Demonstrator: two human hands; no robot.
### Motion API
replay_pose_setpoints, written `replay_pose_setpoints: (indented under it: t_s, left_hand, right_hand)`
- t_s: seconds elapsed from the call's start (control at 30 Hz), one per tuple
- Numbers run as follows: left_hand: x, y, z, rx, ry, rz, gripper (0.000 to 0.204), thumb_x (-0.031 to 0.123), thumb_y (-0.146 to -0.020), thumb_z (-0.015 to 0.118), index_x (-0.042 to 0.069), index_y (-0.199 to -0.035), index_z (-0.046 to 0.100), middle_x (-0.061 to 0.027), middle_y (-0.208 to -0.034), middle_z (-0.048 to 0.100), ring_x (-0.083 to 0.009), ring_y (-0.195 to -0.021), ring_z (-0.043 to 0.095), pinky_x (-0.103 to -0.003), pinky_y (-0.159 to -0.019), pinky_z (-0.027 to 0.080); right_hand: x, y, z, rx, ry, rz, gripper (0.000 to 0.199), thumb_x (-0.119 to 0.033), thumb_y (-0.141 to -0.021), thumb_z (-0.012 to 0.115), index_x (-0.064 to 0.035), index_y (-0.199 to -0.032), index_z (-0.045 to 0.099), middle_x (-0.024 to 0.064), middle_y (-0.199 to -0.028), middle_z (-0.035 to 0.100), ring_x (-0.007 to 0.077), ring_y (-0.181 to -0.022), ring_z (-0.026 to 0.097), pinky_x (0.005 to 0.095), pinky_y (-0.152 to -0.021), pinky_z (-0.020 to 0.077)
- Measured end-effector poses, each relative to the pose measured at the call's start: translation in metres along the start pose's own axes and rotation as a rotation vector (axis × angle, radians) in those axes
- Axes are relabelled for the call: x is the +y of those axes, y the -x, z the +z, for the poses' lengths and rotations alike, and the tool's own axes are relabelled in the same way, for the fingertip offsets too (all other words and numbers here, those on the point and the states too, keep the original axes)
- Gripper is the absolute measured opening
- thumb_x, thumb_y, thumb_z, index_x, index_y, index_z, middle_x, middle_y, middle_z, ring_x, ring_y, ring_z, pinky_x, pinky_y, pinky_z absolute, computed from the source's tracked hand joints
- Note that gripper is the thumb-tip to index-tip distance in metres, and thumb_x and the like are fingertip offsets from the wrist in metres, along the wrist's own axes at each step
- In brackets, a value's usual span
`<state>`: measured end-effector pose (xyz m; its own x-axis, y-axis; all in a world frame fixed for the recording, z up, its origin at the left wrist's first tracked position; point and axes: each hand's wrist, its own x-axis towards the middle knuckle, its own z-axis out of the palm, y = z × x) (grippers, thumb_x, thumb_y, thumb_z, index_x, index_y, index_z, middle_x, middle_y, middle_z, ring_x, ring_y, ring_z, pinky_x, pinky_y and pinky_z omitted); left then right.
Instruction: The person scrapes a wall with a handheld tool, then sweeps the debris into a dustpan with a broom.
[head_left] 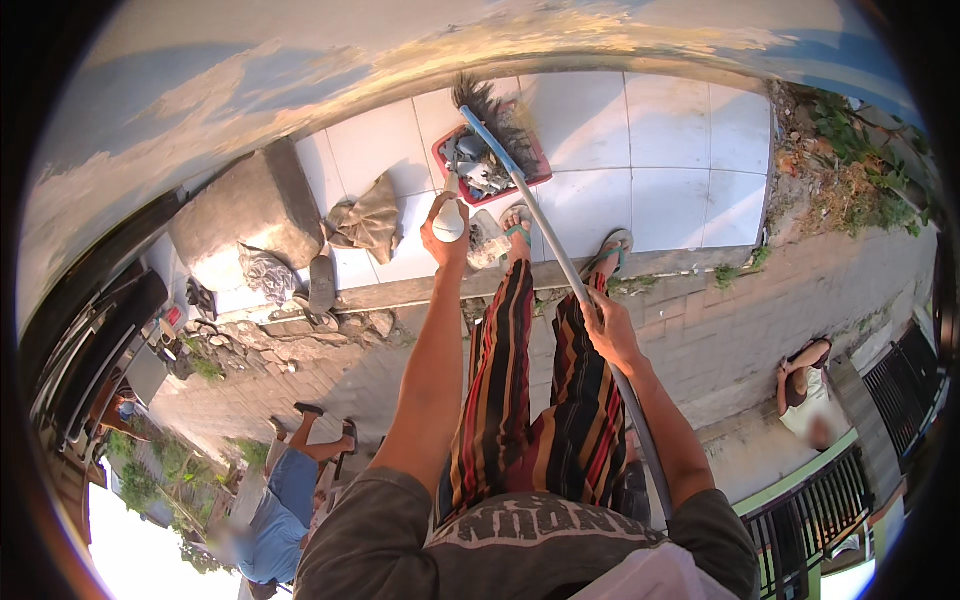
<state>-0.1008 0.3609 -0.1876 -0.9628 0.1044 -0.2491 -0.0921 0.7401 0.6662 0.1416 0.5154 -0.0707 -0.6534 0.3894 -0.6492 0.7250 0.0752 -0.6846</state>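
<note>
My left hand (447,237) grips the white handle (449,222) of a red dustpan (490,160) that rests on the white tiled floor (670,150) ahead of my feet. The pan holds grey scraps and rubbish. My right hand (607,328) is closed around the long grey and blue stick of a broom (545,215), whose dark bristles (490,105) lie over the far side of the pan. My striped trousers and sandalled feet (518,225) stand at the step edge, between both arms.
A brown sack (370,220) and a large grey block (250,215) lie left of the pan. Rubble lines the step edge. Below is brick paving (700,340). One person stands at lower left (285,490), another sits at right (805,385). A metal fence (830,500) runs at lower right.
</note>
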Motion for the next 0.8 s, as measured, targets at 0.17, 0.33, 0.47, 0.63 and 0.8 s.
replay_pose_setpoints:
  t_s: [0.17,0.33,0.47,0.63,0.8]
  left_hand:
    - [-0.001,0.003,0.002,0.02,0.003,-0.012,0.019,0.023,-0.077,0.069,0.015,-0.094,0.068,-0.0155,-0.077,0.067,-0.0335,-0.073,0.066,-0.04,-0.065,0.05]
    - [0.0,0.002,0.003,0.004,-0.035,-0.023,0.02,0.022,-0.078,0.068,0.014,-0.097,0.067,-0.0071,-0.076,0.067,-0.019,-0.072,0.063,-0.032,-0.072,0.048]
    - [-0.005,0.004,-0.003,0.048,-0.019,-0.015,0.019,0.02,-0.078,0.068,0.016,-0.097,0.067,-0.0111,-0.074,0.067,-0.024,-0.068,0.064,-0.035,-0.067,0.049]
    - [-0.015,0.015,-0.014,0.087,0.024,-0.043,0.018,0.017,-0.079,0.068,0.013,-0.096,0.067,-0.0093,-0.07,0.066,-0.019,-0.063,0.063,-0.034,-0.064,0.049]
    - [-0.018,0.022,-0.016,0.151,0.046,0.02,0.017,0.017,-0.08,0.068,0.012,-0.097,0.067,-0.0098,-0.068,0.065,-0.0201,-0.061,0.062,-0.034,-0.061,0.049]
  right_hand:
    - [0.0,-0.037,-0.029,0.054,0.077,0.165,0.021,-0.016,-0.094,0.051,-0.0008,-0.105,0.059,0.0181,-0.062,0.054,0.0287,-0.05,0.051,0.0356,-0.053,0.0413]
    - [0.009,-0.081,-0.006,-0.111,0.228,0.091,0.015,-0.016,-0.095,0.05,-0.0033,-0.095,0.058,0.0145,-0.067,0.056,0.0239,-0.054,0.052,0.0361,-0.052,0.0398]
    - [-0.002,-0.049,-0.006,-0.017,0.091,-0.008,0.033,-0.026,-0.096,0.051,0.0023,-0.111,0.059,0.0079,-0.055,0.047,0.014,-0.048,0.044,0.0325,-0.046,0.0346]
    - [-0.006,-0.044,-0.046,0.06,0.249,0.008,0.037,-0.019,-0.091,0.057,0.0049,-0.119,0.055,0.0243,-0.079,0.063,0.038,-0.072,0.063,0.0414,-0.061,0.0471]
    - [0.015,-0.1,-0.032,0.0,0.382,0.008,0.038,-0.018,-0.09,0.057,0.0089,-0.117,0.055,0.0251,-0.073,0.061,0.0391,-0.067,0.061,0.0432,-0.059,0.0464]
